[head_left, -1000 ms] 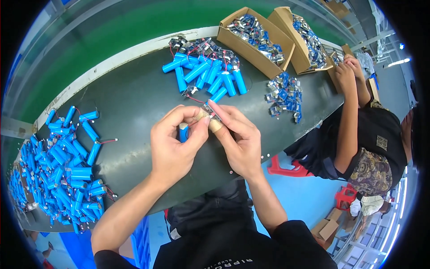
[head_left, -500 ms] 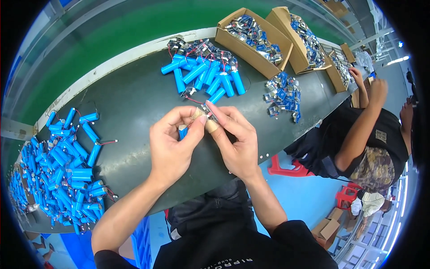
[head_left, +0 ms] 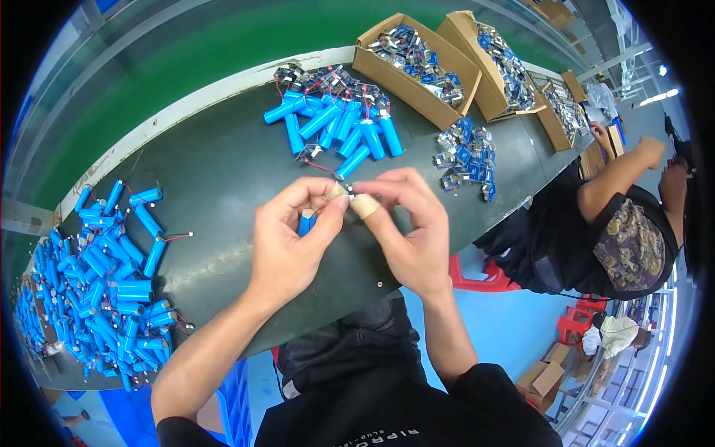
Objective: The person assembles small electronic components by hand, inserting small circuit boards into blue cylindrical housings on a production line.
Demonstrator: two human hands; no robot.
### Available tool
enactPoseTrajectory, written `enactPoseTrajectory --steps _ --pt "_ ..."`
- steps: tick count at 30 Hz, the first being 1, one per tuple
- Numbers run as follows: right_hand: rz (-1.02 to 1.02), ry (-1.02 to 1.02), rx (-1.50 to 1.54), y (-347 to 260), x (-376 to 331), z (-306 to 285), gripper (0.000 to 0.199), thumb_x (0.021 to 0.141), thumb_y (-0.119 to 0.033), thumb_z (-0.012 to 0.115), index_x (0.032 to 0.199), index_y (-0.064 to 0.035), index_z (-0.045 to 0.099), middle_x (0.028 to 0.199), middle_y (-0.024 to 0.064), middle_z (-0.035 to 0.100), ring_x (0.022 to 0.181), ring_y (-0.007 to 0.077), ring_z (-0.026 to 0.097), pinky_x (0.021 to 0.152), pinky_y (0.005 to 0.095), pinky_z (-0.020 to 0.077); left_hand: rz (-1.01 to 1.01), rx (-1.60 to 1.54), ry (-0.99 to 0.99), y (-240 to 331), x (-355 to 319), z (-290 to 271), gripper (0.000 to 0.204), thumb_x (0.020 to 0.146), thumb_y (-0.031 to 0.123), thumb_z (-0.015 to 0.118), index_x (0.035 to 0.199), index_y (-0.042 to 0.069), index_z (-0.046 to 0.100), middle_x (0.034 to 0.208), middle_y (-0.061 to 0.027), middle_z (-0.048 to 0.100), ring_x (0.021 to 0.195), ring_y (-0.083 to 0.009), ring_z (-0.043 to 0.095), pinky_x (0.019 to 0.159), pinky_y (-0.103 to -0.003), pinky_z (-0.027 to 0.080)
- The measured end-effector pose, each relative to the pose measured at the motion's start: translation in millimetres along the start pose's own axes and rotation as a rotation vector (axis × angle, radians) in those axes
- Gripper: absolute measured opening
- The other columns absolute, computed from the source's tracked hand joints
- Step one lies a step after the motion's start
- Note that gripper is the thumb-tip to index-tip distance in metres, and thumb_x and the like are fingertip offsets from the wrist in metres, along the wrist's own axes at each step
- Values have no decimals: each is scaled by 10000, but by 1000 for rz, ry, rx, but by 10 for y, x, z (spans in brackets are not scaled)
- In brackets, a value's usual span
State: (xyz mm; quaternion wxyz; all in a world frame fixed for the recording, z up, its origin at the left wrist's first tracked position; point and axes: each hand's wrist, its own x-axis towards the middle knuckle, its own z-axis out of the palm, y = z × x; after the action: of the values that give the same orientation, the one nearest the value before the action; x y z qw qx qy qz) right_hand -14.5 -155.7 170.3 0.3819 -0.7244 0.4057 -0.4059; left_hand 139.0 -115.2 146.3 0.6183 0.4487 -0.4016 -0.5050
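Observation:
My left hand (head_left: 287,235) is closed around a blue cylindrical battery (head_left: 307,221), mostly hidden in the palm, while its thumb and forefinger pinch near a small circuit board (head_left: 347,189). Closed from the other side, my right hand (head_left: 413,231) has its thumb and fingertips at that board's edge. Tan tape or finger cots wrap some fingertips, including the right thumb. How the parts join is hidden by the fingers. Just beyond my hands lie blue batteries (head_left: 350,160) with red wires leading to small boards (head_left: 309,152).
A large heap of blue batteries (head_left: 104,279) covers the table's left. Loose blue circuit boards (head_left: 469,156) lie at right, before cardboard boxes (head_left: 439,110) filled with boards. A co-worker (head_left: 618,223) works on the right. A red stool (head_left: 480,277) stands beside the dark green table (head_left: 216,216).
My right hand has shifted slightly right, and its fingers have curled away from lying along the board. My left hand has barely moved. The co-worker's arms have moved.

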Motion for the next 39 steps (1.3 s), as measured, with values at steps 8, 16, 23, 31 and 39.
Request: enactPoseTrajectory --steps 8,16,23,31,39 --pt "374 -165 259 -36 59 -187 83 932 -70 591 964 2 618 863 -15 588 723 54 493 652 213 402 500 612 -62 30 -2 -13 140 799 -48 699 929 -17 658 813 -61 621 642 -116 562 561 -240 440" --pt "428 -361 315 -88 140 -276 169 948 -141 583 1014 -3 654 835 -26 571 687 42 469 619 211 389 765 790 -66 50 10 -70 144 759 -72 710 879 -12 657 749 -56 598 568 -103 524 477 -239 397" --pt "91 -175 -247 116 -14 -174 342 819 -95 736 1145 -16 668 892 35 556 719 115 508 664 264 432 501 586 89 14 67 -71 122 775 -45 704 876 -16 640 741 -61 586 580 -88 535 462 -223 394" --pt "142 -87 -35 161 17 -8 288 889 -43 657 1170 18 655 892 79 641 746 130 595 659 274 470 210 442 82 23 28 -55 88 816 -48 681 896 -54 644 789 -15 559 677 -46 490 572 -200 366" --pt "74 -80 62 150 -59 159 265 904 -9 633 1164 37 655 873 87 659 776 131 619 691 256 484 241 396 84 -34 40 -65 108 828 -38 680 932 -51 654 797 -27 575 658 -53 503 555 -203 383"
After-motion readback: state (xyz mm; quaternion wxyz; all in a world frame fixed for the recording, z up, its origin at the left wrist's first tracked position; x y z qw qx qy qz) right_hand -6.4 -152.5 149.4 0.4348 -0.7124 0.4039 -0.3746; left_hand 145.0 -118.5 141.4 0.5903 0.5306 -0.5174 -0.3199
